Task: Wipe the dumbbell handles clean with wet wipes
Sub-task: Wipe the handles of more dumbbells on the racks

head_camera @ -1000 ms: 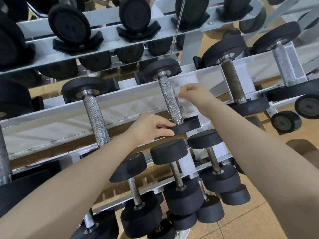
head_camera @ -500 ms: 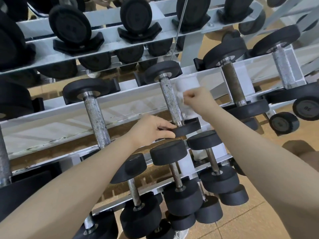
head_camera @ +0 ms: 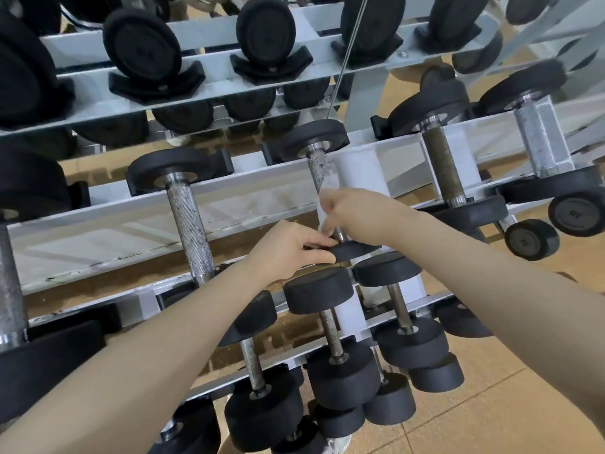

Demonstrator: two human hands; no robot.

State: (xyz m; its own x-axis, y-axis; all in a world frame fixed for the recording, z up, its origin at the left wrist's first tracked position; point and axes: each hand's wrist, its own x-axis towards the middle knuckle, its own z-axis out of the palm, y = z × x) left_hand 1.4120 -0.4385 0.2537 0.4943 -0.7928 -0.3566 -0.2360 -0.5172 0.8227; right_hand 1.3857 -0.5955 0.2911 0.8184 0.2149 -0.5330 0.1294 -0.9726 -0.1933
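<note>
On the rack's (head_camera: 229,198) middle shelf, the dumbbell handle (head_camera: 317,165) runs away from the person, the right hand (head_camera: 357,213) pinching the wet wipe (head_camera: 325,208) around its near end, the left hand (head_camera: 291,249) gripping the near head (head_camera: 355,250).

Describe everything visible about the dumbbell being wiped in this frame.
The dumbbell lies across the middle tier of the rack, slanted. It has round black heads, rubber by the look, and a grey knurled metal handle. Its far head sits in a black cradle; the left hand grips the near head. The right hand pinches a white wet wipe against the handle's lower part, hiding it; the upper part is bare.
</note>
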